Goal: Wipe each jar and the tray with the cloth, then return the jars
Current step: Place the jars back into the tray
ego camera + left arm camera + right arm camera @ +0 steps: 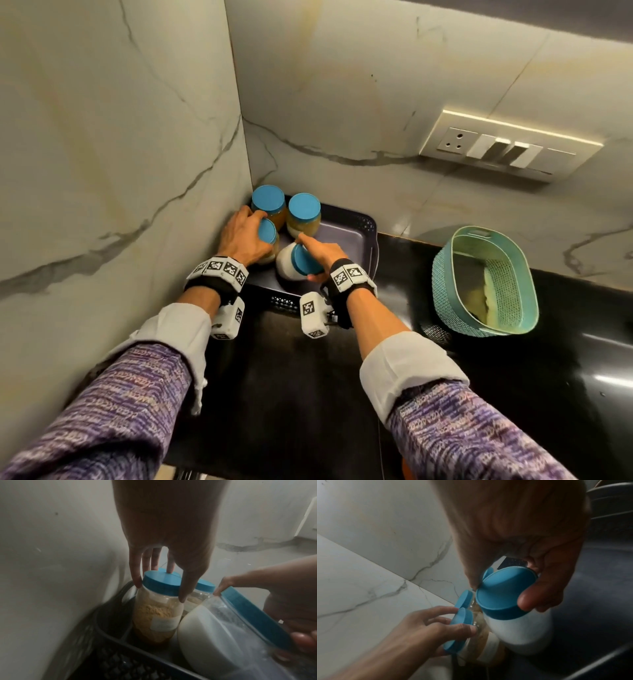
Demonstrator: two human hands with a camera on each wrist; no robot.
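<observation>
Left hand (244, 236): fingers curled over the blue lid of the yellow-powder jar (157, 609), gripping it by the cap; jar upright in the near-left part of the tray (356, 236), close to the marble wall (120, 137).

Right hand (323, 255): fingers and thumb clasped round the lid of the white-powder jar (287, 263); jar tilted, its base low over the tray floor and touching or nearly touching the yellow-powder jar; contact with the floor cannot be told.

Further stock: two back jars (303, 214), upright in the far-left corner of the tray. Tray itself sits in the corner of the black counter (308, 377).

Cloth: possibly the pale fabric in the teal basket (442, 274), well to the right; not certain.

Step in hand, as judged: handling two jars at the tray; whether lifting out for wiping or returning cannot be settled.

Next move calls for: a firm hold on each lid, the tilted jar brought upright, and clearance from the back pair.
</observation>
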